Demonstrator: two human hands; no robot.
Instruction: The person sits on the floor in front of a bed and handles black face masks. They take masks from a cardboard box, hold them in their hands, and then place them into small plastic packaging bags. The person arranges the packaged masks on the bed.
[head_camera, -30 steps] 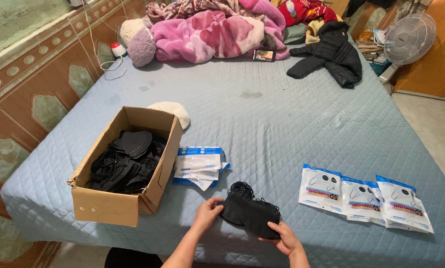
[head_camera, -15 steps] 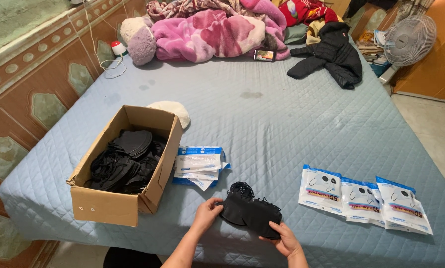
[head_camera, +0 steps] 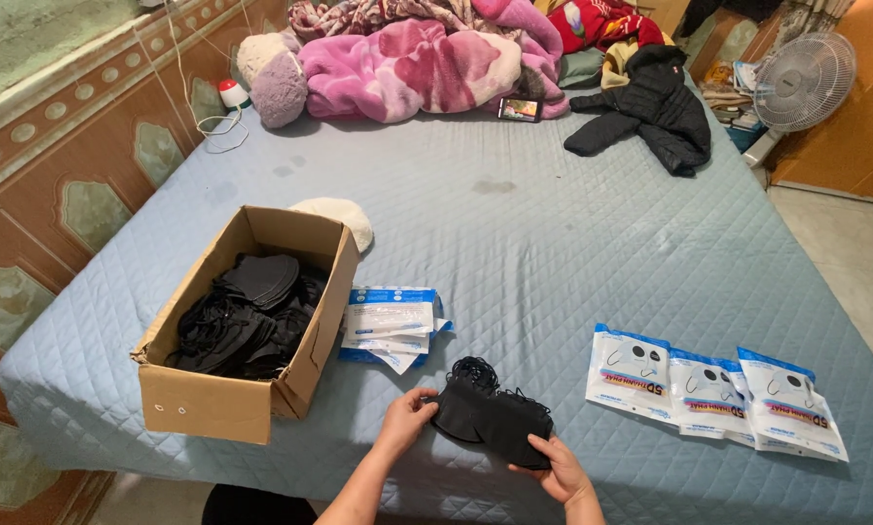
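Now both hands grip a small stack of black masks point(head_camera: 492, 420) low in the frame, just above the bed point(head_camera: 553, 243): the left hand point(head_camera: 405, 418) pinches one end with closed fingers, the right hand point(head_camera: 558, 473) clamps the other end from below. To do this well, I judge the stack wants squaring, edges level and ear loops tucked in, before it goes anywhere. At left sits the box point(head_camera: 242, 335) of masks, packets point(head_camera: 390, 326) beside it, three pouches point(head_camera: 713, 389) at right. Against the earlier frames, little differs; the hands and stack hold much the same spot.
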